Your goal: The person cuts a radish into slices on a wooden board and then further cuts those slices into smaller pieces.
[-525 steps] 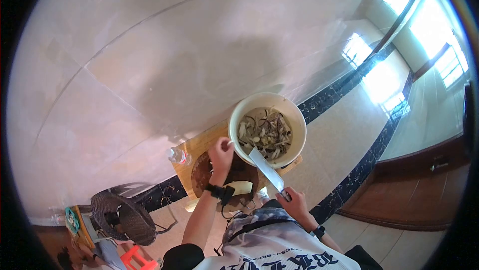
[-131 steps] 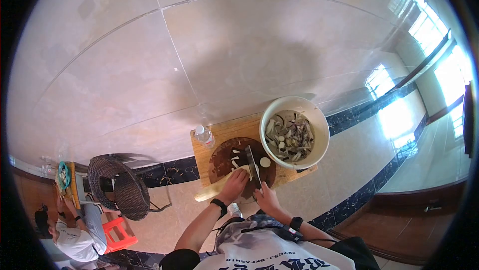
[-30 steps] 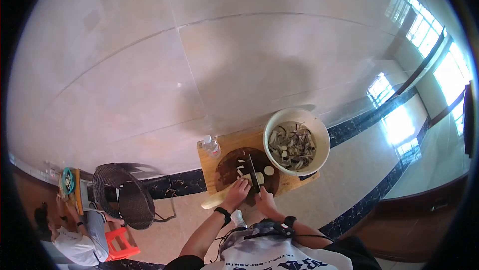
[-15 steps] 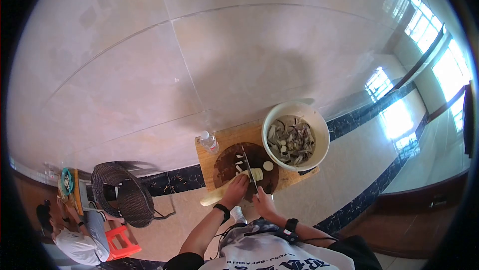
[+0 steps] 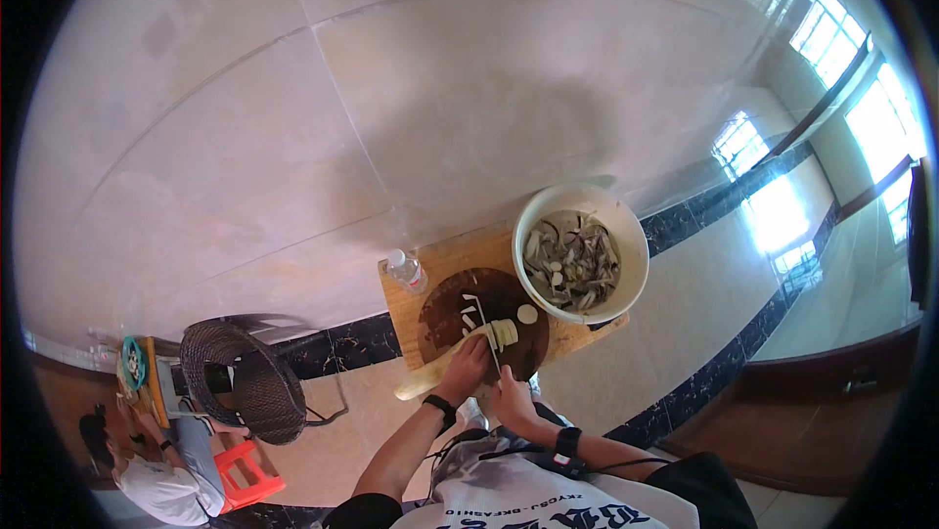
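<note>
My left hand (image 5: 467, 365) presses a long pale vegetable (image 5: 421, 385) onto a round dark cutting board (image 5: 445, 296), fingers closed round it near the cut end. In my right hand (image 5: 513, 404) is the handle of a knife (image 5: 494, 349), its blade standing at that cut end. Several cut slices (image 5: 506, 332) lean together just right of the blade. One round slice (image 5: 527, 314) lies apart on the board, and thin pale strips are scattered at its left. The vegetable's exact kind cannot be made out.
A white tub (image 5: 638, 257) of cut pieces in liquid stands at the wooden board's (image 5: 465, 253) right. A plastic bottle (image 5: 407, 273) stands at its left. Further left are a wicker chair (image 5: 264, 387), a red stool (image 5: 252, 475) and a seated person (image 5: 166, 485) beside a teal basin (image 5: 134, 363).
The knife blade has tilted, showing more of its bright face, and stands slightly further left at the cut end. The view has shifted a little; both hands keep their hold.
</note>
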A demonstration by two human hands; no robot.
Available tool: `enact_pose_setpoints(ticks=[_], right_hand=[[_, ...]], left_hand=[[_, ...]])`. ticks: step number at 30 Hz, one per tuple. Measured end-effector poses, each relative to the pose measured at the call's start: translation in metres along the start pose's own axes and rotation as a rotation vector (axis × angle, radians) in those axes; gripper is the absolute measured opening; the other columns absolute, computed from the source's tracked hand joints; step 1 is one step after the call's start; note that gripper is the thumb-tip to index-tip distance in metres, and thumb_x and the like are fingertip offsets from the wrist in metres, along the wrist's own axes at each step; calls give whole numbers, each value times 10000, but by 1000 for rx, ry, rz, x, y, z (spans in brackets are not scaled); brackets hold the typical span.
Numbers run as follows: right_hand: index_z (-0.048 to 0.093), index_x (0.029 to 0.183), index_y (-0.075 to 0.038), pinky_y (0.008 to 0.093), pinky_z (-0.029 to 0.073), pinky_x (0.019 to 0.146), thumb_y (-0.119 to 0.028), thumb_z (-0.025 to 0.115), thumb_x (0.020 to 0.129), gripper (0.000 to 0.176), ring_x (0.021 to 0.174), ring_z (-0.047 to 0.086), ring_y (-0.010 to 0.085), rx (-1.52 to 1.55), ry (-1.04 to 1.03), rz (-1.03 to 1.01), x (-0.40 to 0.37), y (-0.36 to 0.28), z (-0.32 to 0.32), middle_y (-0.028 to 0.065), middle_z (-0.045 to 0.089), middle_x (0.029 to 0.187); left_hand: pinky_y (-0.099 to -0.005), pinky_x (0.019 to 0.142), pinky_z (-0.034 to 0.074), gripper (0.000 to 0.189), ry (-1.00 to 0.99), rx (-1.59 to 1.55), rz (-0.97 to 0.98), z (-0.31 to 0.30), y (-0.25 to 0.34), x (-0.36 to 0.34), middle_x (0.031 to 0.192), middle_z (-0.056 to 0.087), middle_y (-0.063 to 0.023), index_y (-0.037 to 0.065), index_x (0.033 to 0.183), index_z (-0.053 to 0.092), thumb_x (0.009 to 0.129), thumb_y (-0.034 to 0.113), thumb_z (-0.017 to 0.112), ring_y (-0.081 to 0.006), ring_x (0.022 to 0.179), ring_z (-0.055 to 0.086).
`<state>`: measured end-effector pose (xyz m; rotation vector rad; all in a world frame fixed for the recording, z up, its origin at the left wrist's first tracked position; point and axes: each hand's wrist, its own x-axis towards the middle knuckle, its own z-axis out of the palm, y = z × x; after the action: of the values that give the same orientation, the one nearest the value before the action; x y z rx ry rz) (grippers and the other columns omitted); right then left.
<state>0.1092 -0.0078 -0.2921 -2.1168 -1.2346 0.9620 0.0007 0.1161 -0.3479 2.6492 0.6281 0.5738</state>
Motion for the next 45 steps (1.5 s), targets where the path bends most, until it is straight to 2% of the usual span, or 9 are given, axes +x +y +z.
enact_pose_setpoints(ticks=[6,13,22,27,31,34,37,45], right_hand=[[418,1109,20,648,447,710,-86,559,899,274,807,608,558,-1,-6,24,0,-2,1,350,622,807],[451,1131,24,618,473,717,-107,563,890,297,834,623,553,18,2,46,7,-5,-7,330,645,819],[457,1177,37,589,485,681,-138,572,908,341,803,630,536,57,13,26,13,9,5,308,647,796],[473,1209,44,580,489,683,-148,577,914,367,805,639,530,65,7,43,16,4,-1,306,649,809],[474,1186,16,589,493,708,-144,582,906,340,839,630,548,127,-20,164,30,-2,-7,314,647,821],[468,1171,2,600,489,716,-141,583,904,324,858,621,560,167,-22,168,37,0,0,320,644,824],[457,1159,0,601,481,704,-135,582,908,311,858,618,563,162,-9,143,37,6,5,318,642,816],[443,1153,-2,583,490,640,-140,567,939,284,802,643,535,199,28,93,48,22,27,306,647,773]], left_hand=[[-418,1058,487,343,38,-8,-2,3,1,1,1252,596,-211,-62,1085,667,791,97,589,-367,1246,549],[-403,1043,502,297,32,6,-21,9,-6,4,1240,611,-220,-61,1037,680,791,78,592,-367,1244,558],[-422,1031,512,314,11,-101,-31,-2,-9,8,1213,620,-234,-83,1065,677,792,58,612,-382,1216,573],[-398,977,541,259,29,-54,-3,-8,-8,13,1199,622,-212,-76,1004,682,799,55,592,-364,1205,577],[-383,937,555,218,-9,-57,-12,-13,-2,12,1136,622,-175,-60,951,679,782,53,598,-341,1168,588],[-412,973,539,230,-18,-65,-38,-4,-5,9,1109,632,-203,-80,948,691,776,48,607,-379,1152,605],[-373,933,548,169,32,-7,-14,2,-7,7,1105,611,-158,-46,886,662,766,59,605,-324,1154,589],[-363,937,540,165,2,-2,-10,0,-8,7,1089,612,-136,-8,924,658,786,65,603,-301,1128,593]])
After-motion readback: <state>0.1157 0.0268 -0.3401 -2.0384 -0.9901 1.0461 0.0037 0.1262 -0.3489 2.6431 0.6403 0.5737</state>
